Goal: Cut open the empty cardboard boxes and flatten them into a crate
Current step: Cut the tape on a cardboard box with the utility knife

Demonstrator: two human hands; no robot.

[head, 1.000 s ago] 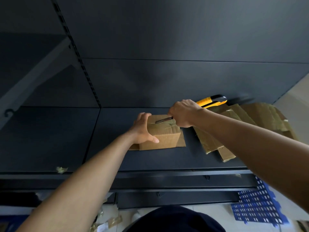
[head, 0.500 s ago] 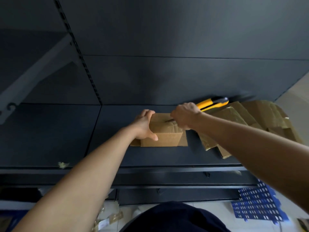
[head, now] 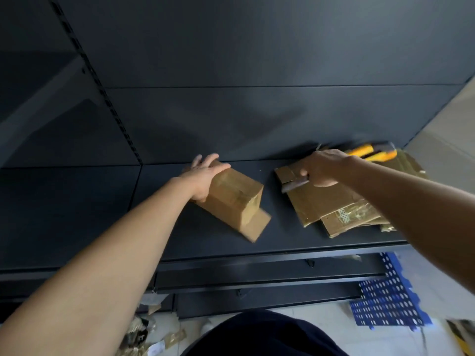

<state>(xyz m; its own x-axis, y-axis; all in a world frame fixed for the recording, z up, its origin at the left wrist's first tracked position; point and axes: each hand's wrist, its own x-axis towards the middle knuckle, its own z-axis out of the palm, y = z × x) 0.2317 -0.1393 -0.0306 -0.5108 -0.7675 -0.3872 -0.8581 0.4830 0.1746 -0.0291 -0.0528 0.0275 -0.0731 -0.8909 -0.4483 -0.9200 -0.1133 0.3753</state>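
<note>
A small brown cardboard box point(head: 235, 199) with shiny tape lies turned at an angle on the dark shelf point(head: 180, 235), one flap sticking out at its near end. My left hand point(head: 205, 176) grips its far left end. To the right, my right hand point(head: 321, 167) holds a yellow and black utility knife point(head: 370, 152), blade pointing left, over a pile of flattened cardboard point(head: 334, 209). The knife is well apart from the box.
A dark metal back panel rises behind the shelf, with a slotted upright point(head: 102, 93) at the left. A blue perforated crate point(head: 388, 301) stands on the floor at the lower right. Tape and cardboard scraps point(head: 149, 335) litter the floor at the lower left.
The knife has left the box's top and swung right over the flattened pile. My left hand has rotated the box so that it lies diagonally, with a flap toward me.
</note>
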